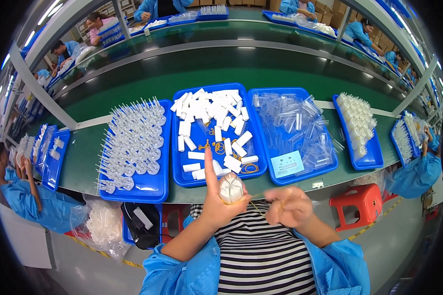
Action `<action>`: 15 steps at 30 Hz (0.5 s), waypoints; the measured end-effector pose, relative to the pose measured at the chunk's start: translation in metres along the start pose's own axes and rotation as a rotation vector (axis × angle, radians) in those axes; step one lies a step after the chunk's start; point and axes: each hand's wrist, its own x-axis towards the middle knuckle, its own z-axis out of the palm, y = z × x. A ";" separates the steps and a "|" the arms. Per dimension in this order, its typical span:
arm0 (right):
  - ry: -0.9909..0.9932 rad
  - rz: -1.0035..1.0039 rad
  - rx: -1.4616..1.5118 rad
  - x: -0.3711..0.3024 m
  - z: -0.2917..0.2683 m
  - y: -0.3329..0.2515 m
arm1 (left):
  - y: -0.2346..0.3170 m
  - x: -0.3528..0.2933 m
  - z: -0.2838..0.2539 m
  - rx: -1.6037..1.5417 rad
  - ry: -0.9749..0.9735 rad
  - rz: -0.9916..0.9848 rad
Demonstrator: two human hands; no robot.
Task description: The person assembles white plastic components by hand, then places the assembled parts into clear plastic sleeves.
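My left hand (220, 200) is closed around a bundle of white pieces (231, 189), seen end-on, with its index finger stretched up. A thin yellowish rubber band (253, 200) runs from the bundle toward my right hand (288, 206), which is smeared by motion, its fingers curled on the band. Just beyond my hands, a blue tray (209, 183) holds many white cylinders (206, 109) and loose yellow-brown rubber bands (219, 146). My left fingertip overlaps the tray's near part in view.
To the left, a blue tray (150, 191) bears rows of clear stemmed parts (138, 132). On the right are a tray (261, 132) of clear tubes with a paper label (285, 164), and a tray (374, 160) of translucent parts. A red stool (357, 204) stands below; co-workers sit around.
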 end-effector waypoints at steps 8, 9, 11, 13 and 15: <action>0.180 0.269 -0.611 0.011 -0.004 -0.018 | -0.031 0.003 0.000 1.154 -0.230 0.756; 0.279 0.312 -0.820 0.009 0.000 -0.018 | -0.035 0.002 0.001 1.193 -0.193 0.790; 0.308 0.259 -1.055 0.007 0.010 -0.019 | -0.030 -0.001 0.008 1.268 -0.232 0.752; 0.353 0.241 -1.331 0.006 0.015 -0.017 | -0.033 -0.005 0.009 1.357 -0.248 0.683; 0.366 0.234 -1.348 0.002 0.013 -0.014 | -0.036 -0.008 0.010 1.332 -0.274 0.702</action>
